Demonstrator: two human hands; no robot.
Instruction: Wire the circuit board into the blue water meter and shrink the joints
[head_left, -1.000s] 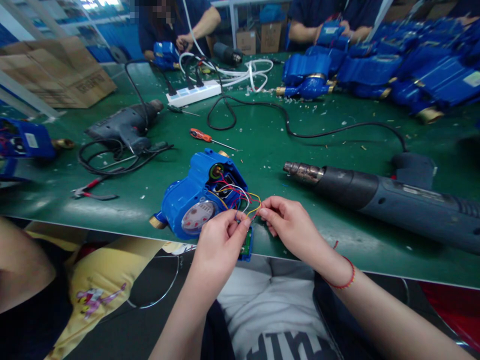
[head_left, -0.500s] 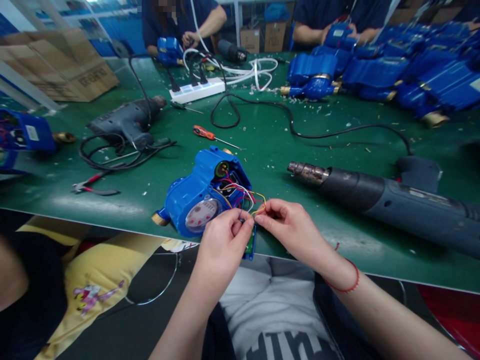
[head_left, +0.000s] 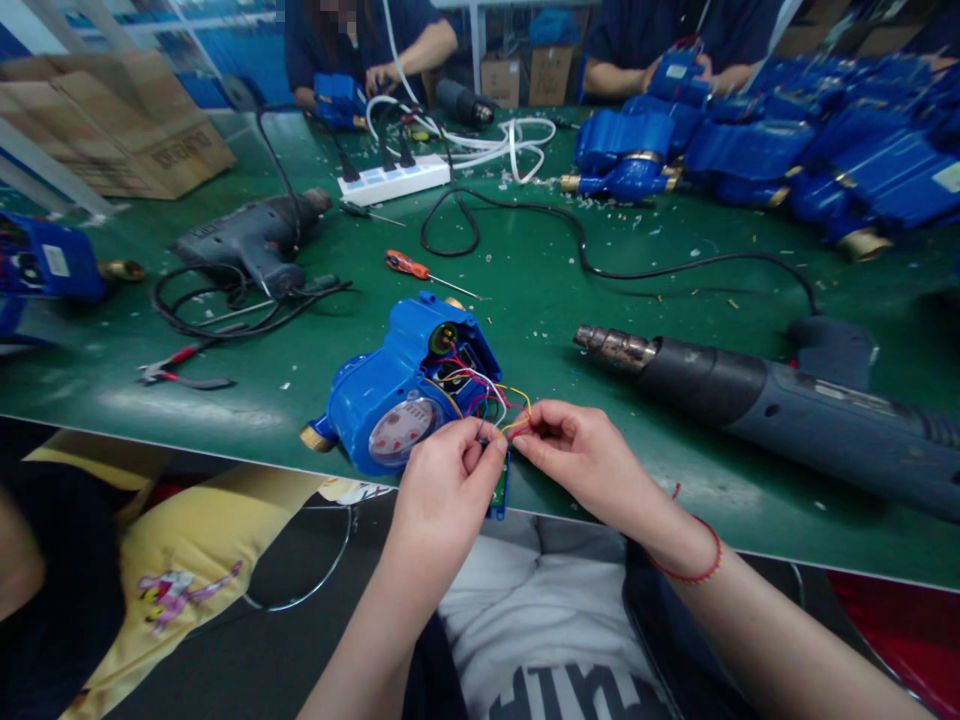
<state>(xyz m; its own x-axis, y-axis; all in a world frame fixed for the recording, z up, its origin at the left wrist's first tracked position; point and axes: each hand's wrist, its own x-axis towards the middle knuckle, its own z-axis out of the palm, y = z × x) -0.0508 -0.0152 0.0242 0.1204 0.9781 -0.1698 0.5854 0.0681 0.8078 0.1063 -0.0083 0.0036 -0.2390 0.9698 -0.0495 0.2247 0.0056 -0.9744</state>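
A blue water meter (head_left: 405, 385) with a round dial and brass end fittings lies open in front of me at the table's near edge. Red, yellow and white wires (head_left: 491, 385) run out of its housing toward my fingers. My left hand (head_left: 454, 475) is closed in a pinch on wire ends beside the dial. Opposite it, my right hand (head_left: 574, 445) pinches a yellow and a red wire, fingertips almost touching the left ones. Below the fingers, a green circuit board (head_left: 499, 490) in a blue cover is partly hidden by my left hand.
At right lies a large heat gun (head_left: 720, 385); another heat gun (head_left: 251, 240) rests at left near red-handled pliers (head_left: 184, 370). An orange screwdriver (head_left: 409, 265) lies beyond the meter, before a white power strip (head_left: 395, 180). Several blue meters (head_left: 750, 150) crowd the far right, where co-workers sit.
My hands stay nearly in place at the wires, with only a slight shift of the right fingers. Across the table, a co-worker's hand has moved a little. The view has shifted slightly.
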